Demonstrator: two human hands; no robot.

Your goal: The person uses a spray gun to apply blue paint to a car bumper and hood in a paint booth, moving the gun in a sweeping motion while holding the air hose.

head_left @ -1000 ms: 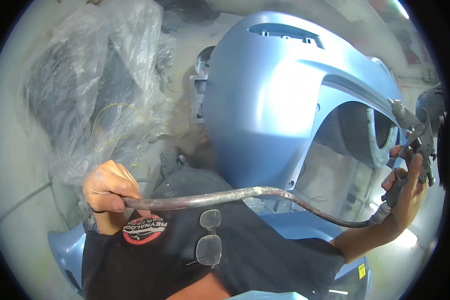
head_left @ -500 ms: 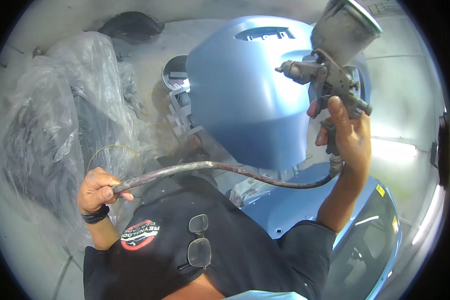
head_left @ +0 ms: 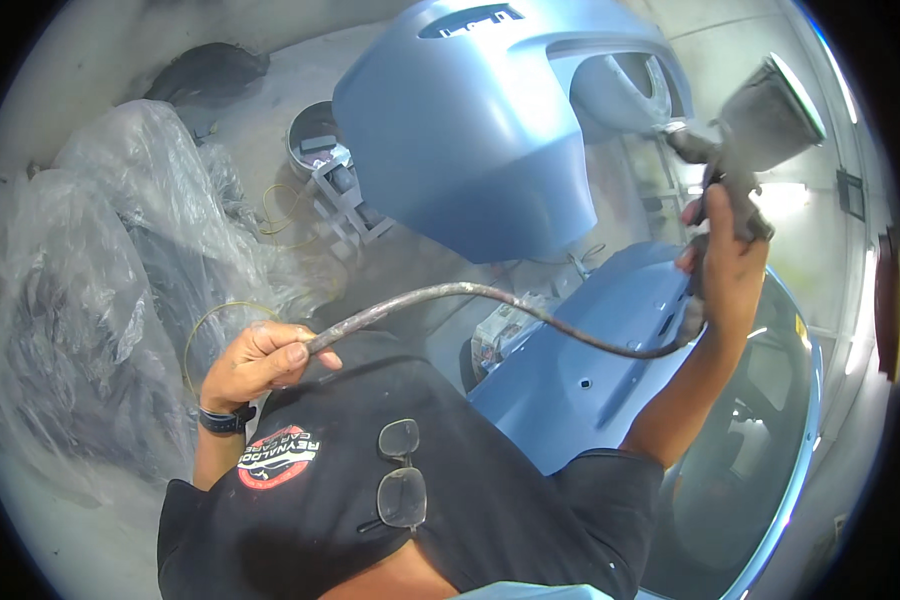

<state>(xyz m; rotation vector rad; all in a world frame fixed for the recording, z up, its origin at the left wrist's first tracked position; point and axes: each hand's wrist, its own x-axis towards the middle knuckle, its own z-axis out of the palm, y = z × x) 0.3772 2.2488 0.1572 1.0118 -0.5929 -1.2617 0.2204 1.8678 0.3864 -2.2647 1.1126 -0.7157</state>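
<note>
In the head view, the left hand grasps a dark, paint-marked hose between thumb and curled fingers, just in front of the person's black shirt. From there the hose arches across the front of the body and dips to the right, running up to the base of the handle of a spray gun. The right hand is wrapped around that handle, raised out to the right side, with the gun's grey cup tilted above it and the nozzle end pointing left; whether the trigger is pressed I cannot tell. Left of the gun and well ahead of the body stands a light-blue bumper, apart from the nozzle. Beneath the hose and the right forearm lies a blue panel with a dark window set in it. A heap of clear plastic sheeting fills the left side, near a thin yellow cord. A watch circles the left wrist, and eyeglasses hang at the shirt's neckline.
</note>
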